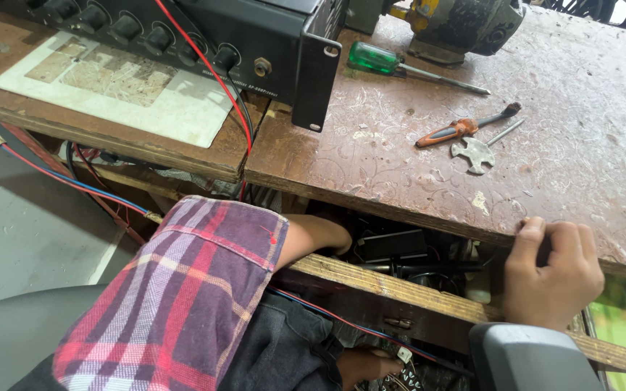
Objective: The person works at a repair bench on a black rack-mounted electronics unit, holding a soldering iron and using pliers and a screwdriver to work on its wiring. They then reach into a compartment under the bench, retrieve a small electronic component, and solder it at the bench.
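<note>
Drawer [400, 286] under workbench [414, 181] front edge: my left hand [338, 242] reaches inside, fingers hidden, cannot tell; right hand [551, 271] fingers curled on edge. Risk: snagging wires [313, 304] blind.

A flat white sheet [121, 90] with torn brown patches lies on the table [414, 166] at upper left, under the knobs of a black box [255, 43]. That box bears a thin white lettered strip [244, 88] along its lower front edge.

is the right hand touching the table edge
Touching. The head view shows the right hand with its fingers curled over the front edge of the table, no gap visible.
</note>
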